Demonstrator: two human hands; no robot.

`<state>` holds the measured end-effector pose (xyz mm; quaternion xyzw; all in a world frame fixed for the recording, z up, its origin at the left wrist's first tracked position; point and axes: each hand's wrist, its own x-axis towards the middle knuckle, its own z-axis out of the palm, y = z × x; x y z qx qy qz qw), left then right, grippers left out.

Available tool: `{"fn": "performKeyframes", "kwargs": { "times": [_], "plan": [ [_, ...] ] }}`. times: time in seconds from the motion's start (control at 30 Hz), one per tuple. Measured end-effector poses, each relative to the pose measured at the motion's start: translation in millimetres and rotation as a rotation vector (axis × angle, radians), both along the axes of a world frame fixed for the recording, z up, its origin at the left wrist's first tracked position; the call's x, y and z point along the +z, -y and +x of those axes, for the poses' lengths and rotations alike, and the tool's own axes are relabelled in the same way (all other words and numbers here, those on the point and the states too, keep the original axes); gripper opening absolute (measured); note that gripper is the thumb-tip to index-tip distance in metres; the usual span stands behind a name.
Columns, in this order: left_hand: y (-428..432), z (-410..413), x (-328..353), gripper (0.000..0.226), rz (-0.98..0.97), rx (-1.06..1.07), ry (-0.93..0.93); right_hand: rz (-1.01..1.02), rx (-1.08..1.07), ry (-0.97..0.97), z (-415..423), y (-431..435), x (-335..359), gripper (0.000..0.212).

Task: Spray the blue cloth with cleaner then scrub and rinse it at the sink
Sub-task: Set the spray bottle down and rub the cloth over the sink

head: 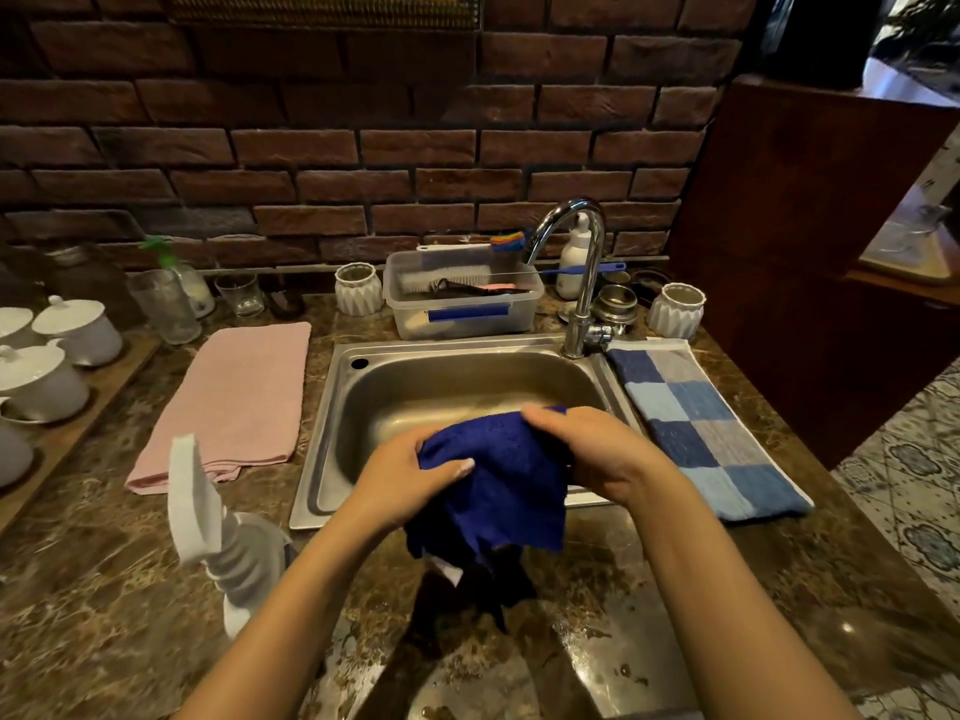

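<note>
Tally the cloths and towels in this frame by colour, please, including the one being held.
Solid blue: 1, the blue cloth, held by the left hand and right hand over the sink
Pink: 1, the pink towel
Blue checked: 1, the checked towel
Total: 3

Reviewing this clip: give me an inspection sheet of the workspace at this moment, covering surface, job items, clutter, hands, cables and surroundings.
Surface: brown marble counter, wet-looking near the front edge; steel sink with no water seen running from the faucet.
Job's things: blue cloth bunched over the sink's front rim; white spray bottle standing on the counter to the left.
Clutter: pink towel, checked towel, plastic tub of brushes, white lidded pots, glasses.
Grippers: left hand and right hand both grip the cloth.
Cables: nothing seen.
Surroundings: brick wall, wooden cabinet.
</note>
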<state>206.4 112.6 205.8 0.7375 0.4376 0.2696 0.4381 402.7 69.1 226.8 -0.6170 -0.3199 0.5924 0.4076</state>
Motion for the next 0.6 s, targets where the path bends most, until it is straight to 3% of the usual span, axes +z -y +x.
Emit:
{"fn": "performKeyframes", "kwargs": {
  "times": [0.1,0.2,0.27,0.33,0.4,0.47,0.6],
  "plan": [
    [-5,-5,3,0.019,-0.067,-0.137,0.083,0.038,0.103,0.436,10,11,2,0.023],
    [-3,-2,4,0.03,-0.242,-0.265,0.244,0.21,-0.08,0.729,10,12,-10,0.025],
    [-2,8,7,0.032,-0.352,-0.287,0.358,0.365,-0.162,0.667,-2,9,-16,0.02],
    [-4,16,12,0.026,-0.439,-0.272,0.417,0.397,-0.031,0.454,-18,9,-21,0.018],
    [-8,17,17,0.017,-0.49,-0.242,0.426,0.357,0.045,0.284,-26,11,-29,0.036],
    [-13,13,16,0.013,-0.449,-0.191,0.332,0.378,-0.047,0.305,-20,12,-31,0.038],
    [-14,18,0,0.026,-0.136,-0.049,0.022,0.476,-0.272,0.618,-18,15,-27,0.042]
  ]
}}
